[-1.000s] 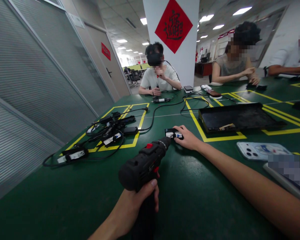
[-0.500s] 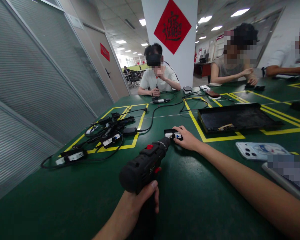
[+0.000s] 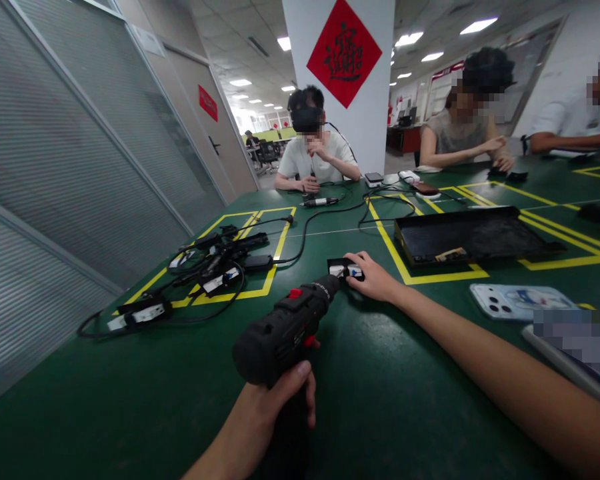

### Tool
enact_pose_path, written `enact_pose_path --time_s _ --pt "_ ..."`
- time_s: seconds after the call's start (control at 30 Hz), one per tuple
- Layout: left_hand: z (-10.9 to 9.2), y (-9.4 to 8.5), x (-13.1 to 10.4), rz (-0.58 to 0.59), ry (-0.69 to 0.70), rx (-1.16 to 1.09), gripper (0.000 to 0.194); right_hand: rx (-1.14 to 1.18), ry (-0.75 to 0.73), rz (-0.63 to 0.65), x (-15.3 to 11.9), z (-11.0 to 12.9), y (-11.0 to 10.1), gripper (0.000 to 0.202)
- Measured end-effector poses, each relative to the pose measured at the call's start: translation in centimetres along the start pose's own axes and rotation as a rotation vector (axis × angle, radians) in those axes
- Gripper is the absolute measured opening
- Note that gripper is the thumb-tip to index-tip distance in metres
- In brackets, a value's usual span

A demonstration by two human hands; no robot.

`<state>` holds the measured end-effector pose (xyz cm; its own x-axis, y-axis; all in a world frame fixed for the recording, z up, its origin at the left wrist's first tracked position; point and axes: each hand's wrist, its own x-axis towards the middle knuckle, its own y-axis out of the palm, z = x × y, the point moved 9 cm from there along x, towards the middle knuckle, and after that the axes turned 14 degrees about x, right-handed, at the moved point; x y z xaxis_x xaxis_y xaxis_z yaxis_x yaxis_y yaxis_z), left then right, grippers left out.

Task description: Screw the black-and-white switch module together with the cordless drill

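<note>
Left of the black tray (image 3: 485, 232), a drill (image 3: 280, 327) faced a small part (image 3: 349, 269).
Left grip (image 3: 277, 400) clamped the drill, right grip (image 3: 371, 276) the part; tilted, the drill could have skidded into the right grip.

Left hand (image 3: 266, 405) clenched, right hand (image 3: 374, 279) perhaps pinching

Black drill (image 3: 283, 327) in left hand (image 3: 266, 408).
Right hand (image 3: 373, 277) grips small black-and-white part (image 3: 353, 270) by drill's tip; contact unclear.
</note>
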<state>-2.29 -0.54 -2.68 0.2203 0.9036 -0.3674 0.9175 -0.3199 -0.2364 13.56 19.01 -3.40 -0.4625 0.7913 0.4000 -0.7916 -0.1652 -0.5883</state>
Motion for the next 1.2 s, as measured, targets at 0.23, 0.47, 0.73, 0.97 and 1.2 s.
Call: enact_pose_path --time_s 0.23,0.47,0.73,0.97,1.2 --pt "0.0 -0.1 0.0 -0.027 0.011 -0.038 0.036 0.0 0.007 0.002 0.0 0.0 -0.1 0.053" --pt "0.1 -0.1 0.0 -0.003 0.007 -0.02 0.038 0.003 0.007 -0.008 0.0 -0.1 -0.1 0.053" --pt "-0.7 0.0 -0.2 0.011 0.017 -0.041 0.035 0.006 0.001 -0.005 0.0 0.0 -0.1 0.053" --pt "-0.7 -0.1 -0.4 -0.003 0.017 -0.051 0.033 0.0 0.005 0.0 0.0 0.0 -0.1 0.053" --pt "-0.4 -0.1 -0.2 0.014 -0.006 -0.049 0.036 -0.001 0.005 0.0 -0.1 0.0 -0.1 0.054"
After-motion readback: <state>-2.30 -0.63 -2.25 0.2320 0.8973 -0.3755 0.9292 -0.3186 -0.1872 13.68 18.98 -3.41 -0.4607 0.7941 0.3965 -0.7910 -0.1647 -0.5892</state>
